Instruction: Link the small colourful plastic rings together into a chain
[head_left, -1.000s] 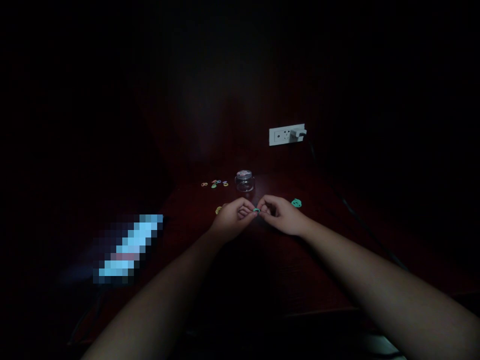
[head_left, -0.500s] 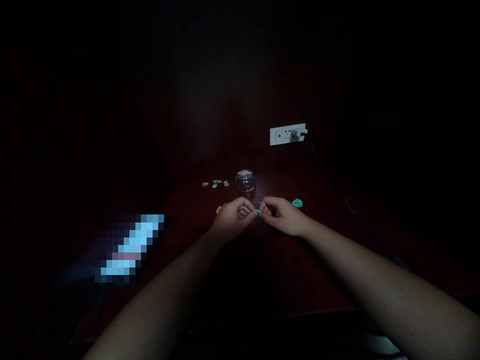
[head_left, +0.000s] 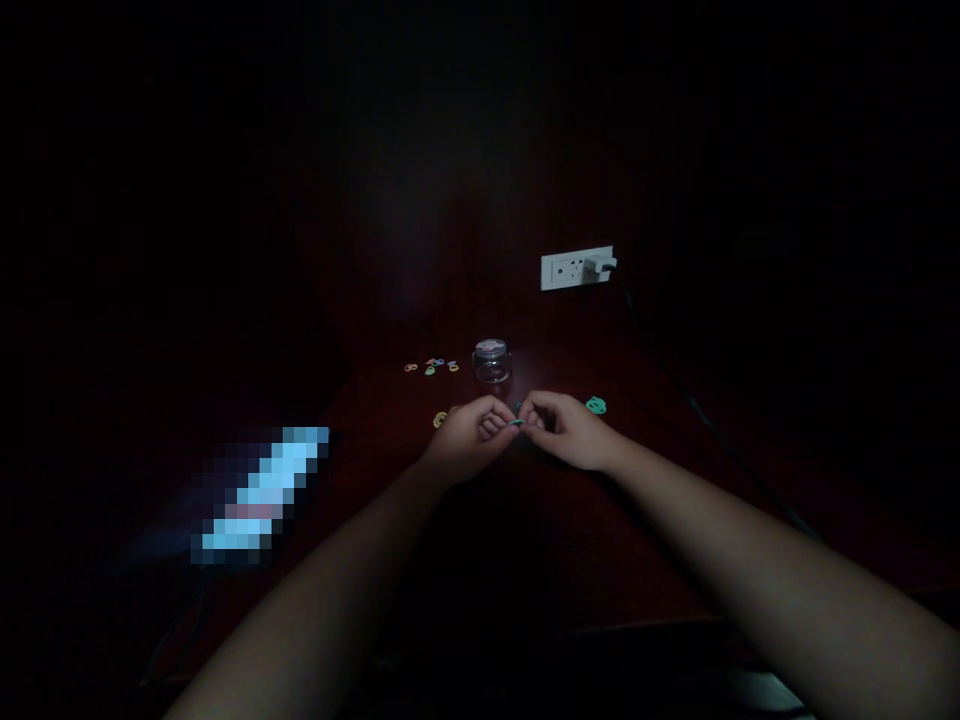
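Green and thin, a small piece (head_left: 517, 421) was pinched between the fingertips of the left hand (head_left: 469, 437) and the right hand (head_left: 568, 430), over the dark red counter (head_left: 517, 560). A cluster of green ring-like pieces (head_left: 596, 405) lay near the right hand; yellow rounded pieces (head_left: 440, 420) lay beside the left. Beyond stood a clear, lidded jar (head_left: 492, 367), with small multicoloured pieces (head_left: 430, 371) to its left.

Very dim, near-black edges, pixelated bright patch (head_left: 266, 490) at left

The reddish table (head_left: 585, 575) bears 1 jar (head_left: 492, 370), green pieces (head_left: 596, 405), yellow pieces (head_left: 439, 421), multicoloured pieces (head_left: 430, 371).
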